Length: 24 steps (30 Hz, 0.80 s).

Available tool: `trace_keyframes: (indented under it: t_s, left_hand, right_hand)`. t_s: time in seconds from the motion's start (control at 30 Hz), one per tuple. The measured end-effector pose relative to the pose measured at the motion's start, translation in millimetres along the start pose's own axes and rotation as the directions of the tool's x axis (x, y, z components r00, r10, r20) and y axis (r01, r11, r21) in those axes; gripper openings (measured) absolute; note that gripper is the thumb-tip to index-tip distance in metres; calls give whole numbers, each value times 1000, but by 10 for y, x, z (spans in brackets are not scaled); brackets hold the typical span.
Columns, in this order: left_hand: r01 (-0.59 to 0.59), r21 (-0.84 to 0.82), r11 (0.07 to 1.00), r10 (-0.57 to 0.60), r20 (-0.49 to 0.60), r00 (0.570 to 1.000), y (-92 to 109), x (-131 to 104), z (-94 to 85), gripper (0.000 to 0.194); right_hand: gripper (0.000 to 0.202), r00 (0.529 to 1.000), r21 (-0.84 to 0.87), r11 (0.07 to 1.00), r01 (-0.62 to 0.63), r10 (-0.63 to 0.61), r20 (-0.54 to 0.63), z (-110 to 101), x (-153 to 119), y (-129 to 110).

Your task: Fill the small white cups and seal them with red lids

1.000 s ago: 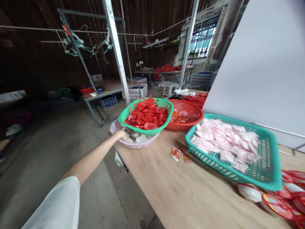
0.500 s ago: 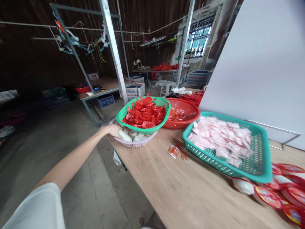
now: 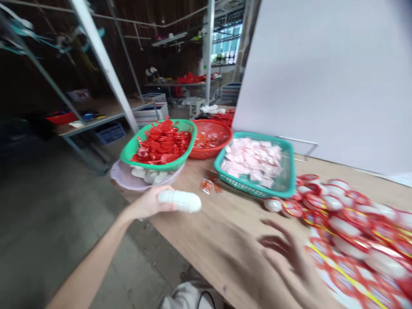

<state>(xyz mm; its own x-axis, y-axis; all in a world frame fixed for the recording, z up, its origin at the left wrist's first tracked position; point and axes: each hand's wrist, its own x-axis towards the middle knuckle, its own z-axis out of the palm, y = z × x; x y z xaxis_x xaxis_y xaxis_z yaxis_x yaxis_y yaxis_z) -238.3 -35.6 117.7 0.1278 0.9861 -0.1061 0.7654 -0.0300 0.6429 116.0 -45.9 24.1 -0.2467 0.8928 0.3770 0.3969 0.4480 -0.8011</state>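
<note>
My left hand (image 3: 153, 202) grips a white oblong plastic piece (image 3: 182, 201) above the table's front edge. Behind it a lilac basket (image 3: 124, 176) holds similar white pieces, and a green basket (image 3: 128, 150) of red plastic parts rests on top of it. My right hand (image 3: 288, 257), blurred, is held over the table with its fingers apart and nothing in them. Beside it on the right are printed label sheets (image 3: 343, 274) and a pile of red-and-white round packs (image 3: 347, 214).
A red basket (image 3: 207, 152) and a teal basket (image 3: 257, 192) of pink packets stand along the back of the wooden table (image 3: 206, 231). Two small orange packets (image 3: 206, 186) lie before them. A white board (image 3: 322, 77) rises behind; a metal post (image 3: 107, 68) stands left.
My left hand has come out of the lilac basket with a white piece. My right hand has entered the view. The view has turned right, showing more of the packs and the label sheets.
</note>
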Motion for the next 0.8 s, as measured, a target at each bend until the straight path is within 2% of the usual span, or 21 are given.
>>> trace_keyframes:
  t_s: [0.07, 0.13, 0.2, 0.27, 0.37, 0.47, 0.53, 0.63, 0.8]
  left_hand:
    - [-18, -40, 999, 20, 66, 998, 289, 251, 544, 36]
    - [-101, -53, 994, 108, 159, 981, 519, 475, 1001, 36]
    - [-217, -58, 975, 224, 203, 953, 647, 655, 1323, 41]
    - [-299, -71, 952, 307, 207, 929, 690, 784, 1525, 47]
    - [-406, -7, 914, 402, 150, 903, 719, 864, 1709, 54]
    - [-547, 153, 823, 542, 78, 837, 826, 859, 1859, 68]
    - [-596, 230, 769, 597, 73, 799, 912, 865, 1953, 60]
    - [-609, 318, 726, 617, 90, 782, 977, 928, 2048, 36]
    - [-614, 413, 673, 625, 128, 770, 956, 1069, 2070, 32]
  right_hand:
    - [57, 994, 47, 999, -12, 7, 109, 153, 146, -61]
    - [57, 990, -25, 1000, -6, 9, 140, 231, 258, 17]
    - [50, 992, -133, 991, -29, 45, 120, 201, 277, 191]
    - [49, 993, -241, 968, -65, 87, 83, 105, 214, 365]
    - [55, 986, -412, 903, -120, 157, 56, -10, 111, 489]
    - [52, 971, -511, 843, -167, 231, 63, -22, 124, 475]
    - [46, 969, -521, 840, -154, 231, 86, -24, 173, 456]
    - [40, 975, -512, 850, -121, 199, 100, -79, 213, 471]
    - [39, 989, -442, 890, -111, 142, 38, -143, 160, 568]
